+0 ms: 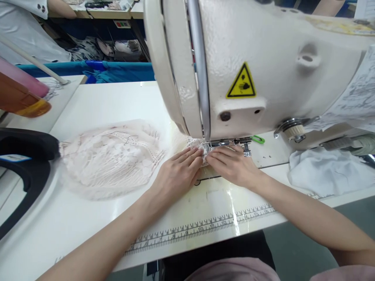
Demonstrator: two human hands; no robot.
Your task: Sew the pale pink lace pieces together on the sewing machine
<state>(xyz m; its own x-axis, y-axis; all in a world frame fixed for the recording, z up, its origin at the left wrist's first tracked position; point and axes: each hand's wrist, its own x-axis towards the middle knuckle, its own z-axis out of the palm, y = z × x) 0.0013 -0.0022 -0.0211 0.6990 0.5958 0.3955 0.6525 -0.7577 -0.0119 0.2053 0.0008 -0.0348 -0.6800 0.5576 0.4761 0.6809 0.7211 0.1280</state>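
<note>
Dusty pink top [234, 271], black legwear [258, 248], bare forearms [117, 230].

Near the frame's centre, the left grip [180, 168] and right grip [233, 164] rested on lace fabric [191, 143] beneath a sewing machine [269, 50] that filled the upper right; sheer pale-pink material [111, 160] lay on the counter [117, 101] left of centre.

both forearms angled inward, left hand [183, 166] palm down, right hand [231, 164] close beside, fingers bent
</note>
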